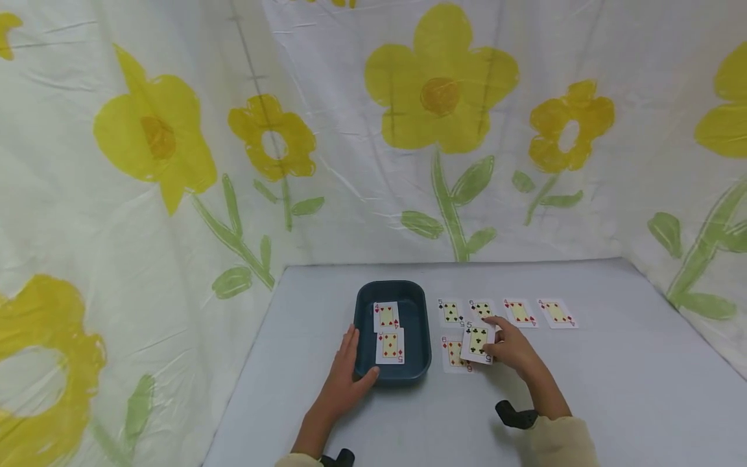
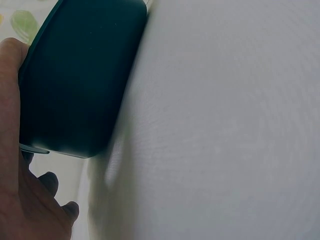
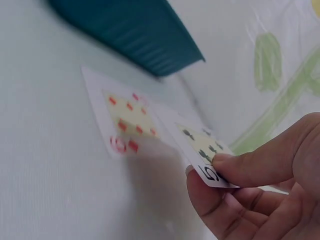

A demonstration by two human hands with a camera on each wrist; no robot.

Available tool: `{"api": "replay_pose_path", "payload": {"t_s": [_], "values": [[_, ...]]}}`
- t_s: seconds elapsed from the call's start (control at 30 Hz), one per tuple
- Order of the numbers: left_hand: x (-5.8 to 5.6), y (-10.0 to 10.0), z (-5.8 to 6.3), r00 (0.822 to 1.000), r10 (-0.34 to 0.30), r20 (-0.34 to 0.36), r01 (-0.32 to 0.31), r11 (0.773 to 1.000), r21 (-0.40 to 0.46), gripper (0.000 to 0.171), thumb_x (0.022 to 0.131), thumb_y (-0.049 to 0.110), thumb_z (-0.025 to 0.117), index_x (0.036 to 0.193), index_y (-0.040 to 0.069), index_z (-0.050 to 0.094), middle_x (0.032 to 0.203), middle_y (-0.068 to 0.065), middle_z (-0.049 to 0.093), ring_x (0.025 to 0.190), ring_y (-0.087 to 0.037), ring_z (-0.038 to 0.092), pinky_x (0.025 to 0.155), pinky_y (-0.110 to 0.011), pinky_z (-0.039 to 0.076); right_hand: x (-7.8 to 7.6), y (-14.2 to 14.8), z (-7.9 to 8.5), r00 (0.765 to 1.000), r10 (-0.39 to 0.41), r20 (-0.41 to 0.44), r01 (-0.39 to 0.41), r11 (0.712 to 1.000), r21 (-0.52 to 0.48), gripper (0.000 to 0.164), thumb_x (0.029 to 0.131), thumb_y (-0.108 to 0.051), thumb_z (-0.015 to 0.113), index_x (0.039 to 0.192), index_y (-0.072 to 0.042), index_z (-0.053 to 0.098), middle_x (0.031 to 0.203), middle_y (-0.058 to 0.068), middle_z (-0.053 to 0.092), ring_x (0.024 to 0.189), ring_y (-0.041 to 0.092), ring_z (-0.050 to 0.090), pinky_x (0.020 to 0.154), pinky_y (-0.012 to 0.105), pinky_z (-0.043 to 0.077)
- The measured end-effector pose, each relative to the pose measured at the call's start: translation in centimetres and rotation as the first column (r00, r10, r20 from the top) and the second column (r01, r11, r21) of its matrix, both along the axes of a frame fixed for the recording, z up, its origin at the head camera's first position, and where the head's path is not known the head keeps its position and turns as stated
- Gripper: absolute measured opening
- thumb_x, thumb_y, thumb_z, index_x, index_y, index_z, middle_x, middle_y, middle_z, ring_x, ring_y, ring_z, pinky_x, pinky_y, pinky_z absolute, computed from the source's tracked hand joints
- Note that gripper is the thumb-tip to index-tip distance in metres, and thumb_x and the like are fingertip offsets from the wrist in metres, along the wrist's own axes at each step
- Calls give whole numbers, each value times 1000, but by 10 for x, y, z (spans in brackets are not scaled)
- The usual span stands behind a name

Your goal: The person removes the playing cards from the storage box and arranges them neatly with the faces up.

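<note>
My right hand (image 1: 513, 348) pinches a black-suited five playing card (image 1: 475, 344) between thumb and fingers. That card is tilted and raised, partly covering the six of diamonds (image 1: 452, 355) on the table in the head view. The right wrist view shows the thumb on the card's face (image 3: 200, 145) and fingers beneath it. My left hand (image 1: 343, 379) rests against the left side and near corner of a dark teal tray (image 1: 421, 324), fingers extended. Inside the tray lie a red four card (image 1: 386, 316) and, overlapping its lower edge, a five of diamonds (image 1: 390, 347).
Behind the held card, a row holds a black five card (image 1: 450, 312), a black six card (image 1: 481, 309) and two red cards, one a red four (image 1: 557, 314). A flower-printed curtain (image 1: 350, 214) hangs behind the pale table (image 1: 613, 389).
</note>
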State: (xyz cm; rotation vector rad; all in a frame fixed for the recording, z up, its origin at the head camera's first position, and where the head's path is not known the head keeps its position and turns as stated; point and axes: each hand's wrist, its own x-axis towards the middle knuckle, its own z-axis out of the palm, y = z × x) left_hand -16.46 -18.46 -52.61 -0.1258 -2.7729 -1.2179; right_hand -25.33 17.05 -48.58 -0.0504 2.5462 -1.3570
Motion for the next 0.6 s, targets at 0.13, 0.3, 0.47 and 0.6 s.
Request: {"api": "replay_pose_path", "payload": {"t_s": [0.13,0.3,0.47,0.6], "values": [[0,-1,0,1000,1,2,-1,1000,-4,87,95,42,63,162,14,14,168,4,4,153,-22,8,117,-58,14,0,12,-7,999,-21,24,19,998,68,65,87,0,69,144,5,39,97,17,56,84,26,54,66,35,44],[0,0,0,1000,4,18,-4,1000,-10,88,96,43,62,162,14,13,168,5,3,153,-21,7,117,-58,13,-1,22,-14,999,-18,36,13,990,140,64,87,-2,70,142,6,39,101,20,56,86,29,55,69,38,46],[-1,0,1,1000,8,18,-8,1000,-15,87,96,43,62,162,15,13,168,5,3,153,-21,8,117,-56,13,-1,24,-14,1000,2,20,-6,976,216,63,86,-3,71,142,6,43,99,19,59,83,28,56,67,38,48],[0,1,0,1000,8,14,-8,1000,-15,87,96,41,63,162,14,14,168,5,4,153,-21,8,117,-57,13,-2,22,-13,1000,2,10,-4,962,273,64,86,-2,71,143,7,44,97,18,58,81,27,56,66,37,47]]}}
